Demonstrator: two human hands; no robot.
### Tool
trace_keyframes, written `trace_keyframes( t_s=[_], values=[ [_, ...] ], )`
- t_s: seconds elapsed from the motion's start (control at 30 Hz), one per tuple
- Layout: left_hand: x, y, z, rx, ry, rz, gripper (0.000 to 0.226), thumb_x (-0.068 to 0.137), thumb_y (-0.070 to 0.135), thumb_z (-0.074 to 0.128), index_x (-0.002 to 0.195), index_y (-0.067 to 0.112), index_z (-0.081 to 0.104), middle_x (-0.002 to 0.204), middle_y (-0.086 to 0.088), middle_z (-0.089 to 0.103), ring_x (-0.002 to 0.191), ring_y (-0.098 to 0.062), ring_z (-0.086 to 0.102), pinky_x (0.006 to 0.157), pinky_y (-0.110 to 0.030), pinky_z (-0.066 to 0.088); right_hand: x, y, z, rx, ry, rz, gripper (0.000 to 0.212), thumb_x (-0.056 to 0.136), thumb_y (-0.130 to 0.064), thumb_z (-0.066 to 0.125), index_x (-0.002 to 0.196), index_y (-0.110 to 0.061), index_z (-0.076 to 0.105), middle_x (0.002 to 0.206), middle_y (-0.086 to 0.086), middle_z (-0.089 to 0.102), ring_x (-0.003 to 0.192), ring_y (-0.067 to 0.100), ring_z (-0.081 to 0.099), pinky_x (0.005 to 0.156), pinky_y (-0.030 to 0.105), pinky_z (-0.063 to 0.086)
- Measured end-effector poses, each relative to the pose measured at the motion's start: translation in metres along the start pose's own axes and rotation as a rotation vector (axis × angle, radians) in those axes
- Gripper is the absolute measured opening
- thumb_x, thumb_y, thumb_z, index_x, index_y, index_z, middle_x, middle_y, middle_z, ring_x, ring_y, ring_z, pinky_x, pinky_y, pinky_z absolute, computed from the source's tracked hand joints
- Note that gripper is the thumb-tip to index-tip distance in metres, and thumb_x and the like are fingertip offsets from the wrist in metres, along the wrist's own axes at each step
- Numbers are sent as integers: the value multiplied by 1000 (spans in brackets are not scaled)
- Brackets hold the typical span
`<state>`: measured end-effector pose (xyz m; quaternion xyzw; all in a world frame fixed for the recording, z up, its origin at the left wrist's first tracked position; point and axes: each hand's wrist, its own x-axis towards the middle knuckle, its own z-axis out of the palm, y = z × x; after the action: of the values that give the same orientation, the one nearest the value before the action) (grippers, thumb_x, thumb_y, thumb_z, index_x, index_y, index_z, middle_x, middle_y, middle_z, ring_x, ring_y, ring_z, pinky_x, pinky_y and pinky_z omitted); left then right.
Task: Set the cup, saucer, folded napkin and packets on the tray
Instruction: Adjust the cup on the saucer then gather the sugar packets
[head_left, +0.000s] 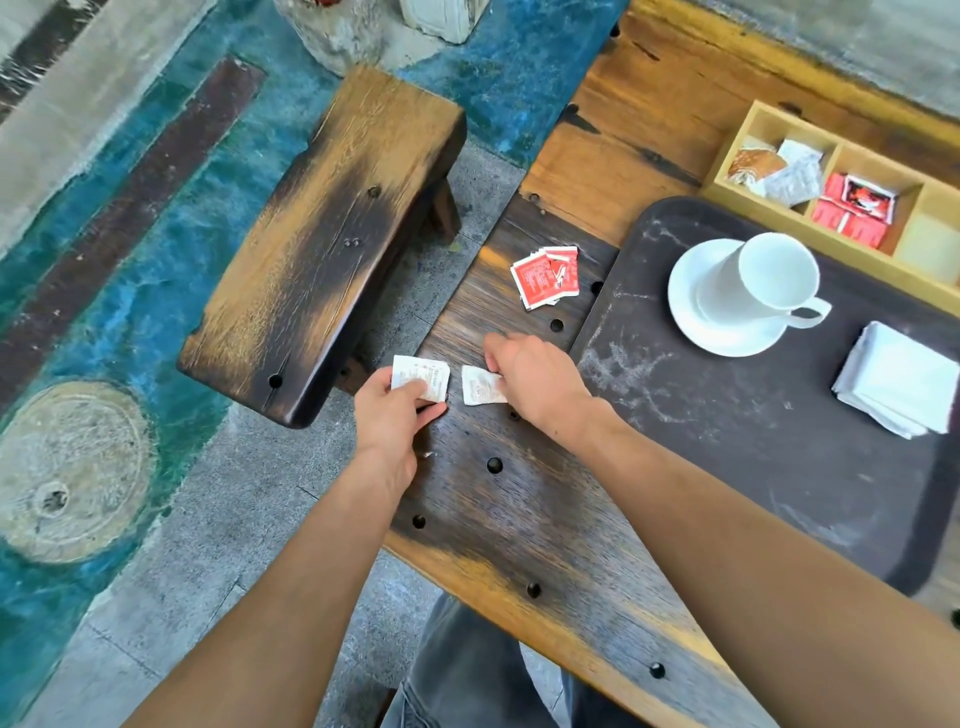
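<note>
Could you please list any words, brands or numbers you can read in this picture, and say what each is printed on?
None can be read.
White packet in the left hand: dark print, blurred.
White packet under the right hand: faint print, blurred.
Red packets on the table: white print, too small.
Red packets in the wooden organizer: unreadable.

A worn wooden bench (524, 519), dark-stained with golden patches and dotted with round holes, is carrying everything. A dark tray (727, 467) is lying on its right part, and a partitioned wooden box (737, 150) is sitting just behind the tray. Two red packets (545, 277) are lying overlapped on the bare wood left of the tray. Nearer the front edge, one white packet (480, 385) is resting on the boards (a hand is partly covering it). A second wooden bench (332, 234) is standing apart on the painted floor (130, 234).
</note>
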<state>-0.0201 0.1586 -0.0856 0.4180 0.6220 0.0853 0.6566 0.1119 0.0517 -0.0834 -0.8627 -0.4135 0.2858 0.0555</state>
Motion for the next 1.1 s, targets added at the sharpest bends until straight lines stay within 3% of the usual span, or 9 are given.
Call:
trace_keyframes(
  t_s=[0.17, 0.3, 0.4, 0.5, 0.57, 0.63, 0.77, 0.9, 1.1],
  values=[
    [-1, 4, -1, 15, 8, -6, 17, 100, -4, 51, 108, 4, 64, 117, -21, 69, 109, -34, 70, 79, -34, 64, 1, 0, -1, 32, -3, 100, 21, 93, 3, 61, 111, -8, 64, 116, 13, 65, 102, 37, 67, 85, 44, 58],
    [-1, 6, 3, 18, 7, -7, 19, 101, -3, 49, 113, 3, 63, 116, -21, 69, 108, -33, 71, 71, -29, 65, -1, 6, -4, 138, -5, 176, 12, 96, -3, 59, 103, -8, 66, 108, 12, 68, 96, 34, 69, 84, 44, 59],
    [0, 7, 10, 11, -24, 3, 16, 101, 3, 53, 114, 5, 64, 117, -21, 71, 103, -29, 72, 75, -31, 64, -3, 14, -14, 479, 39, 240, 4, 94, -6, 64, 93, -10, 64, 89, 9, 72, 69, 16, 74, 73, 24, 59],
    [-4, 8, 24, -72, -140, 2, 23, 101, 25, 59, 114, 7, 66, 113, -16, 73, 97, -25, 71, 82, -35, 63, -9, 14, -22, 724, 45, 233, 9, 90, -5, 71, 87, -11, 65, 75, 5, 68, 45, -4, 60, 51, 4, 43],
    [-7, 10, 35, -103, -255, 9, 29, 100, 34, 61, 113, 8, 67, 102, -9, 77, 91, -21, 74, 81, -35, 63, -12, 9, -24, 727, 52, 225, 6, 89, -7, 73, 89, -8, 67, 76, 9, 71, 48, 2, 61, 56, 6, 46],
    [-10, 9, 47, -75, -301, 23, 23, 98, 25, 66, 111, 7, 69, 94, -5, 78, 86, -18, 74, 80, -34, 62, -16, 6, -23, 715, 66, 187, 7, 87, -7, 75, 89, -6, 68, 82, 13, 75, 52, 9, 63, 62, 13, 50],
    [-6, 9, 58, -33, -200, 25, 17, 94, 3, 67, 110, 6, 72, 89, -6, 78, 74, -16, 73, 64, -27, 61, -17, 12, -23, 709, 140, 149, 7, 84, -6, 76, 84, -8, 70, 83, 9, 76, 57, 10, 62, 73, 26, 57],
    [12, 8, 56, -55, -119, -7, 19, 91, 1, 72, 110, 4, 70, 93, -8, 74, 77, -18, 71, 71, -29, 61, -5, 37, -29, 595, 312, 256, 8, 87, -8, 73, 93, -12, 70, 91, 2, 73, 77, 13, 66, 84, 32, 58],
    [35, 12, 51, -70, -152, -162, 15, 82, 7, 83, 92, 8, 71, 85, -9, 79, 70, -18, 77, 57, -28, 62, 36, 74, -55, 402, 348, 361, 45, 84, -22, 79, 121, -9, 57, 122, 13, 59, 102, 30, 64, 92, 42, 52]
  ],
)
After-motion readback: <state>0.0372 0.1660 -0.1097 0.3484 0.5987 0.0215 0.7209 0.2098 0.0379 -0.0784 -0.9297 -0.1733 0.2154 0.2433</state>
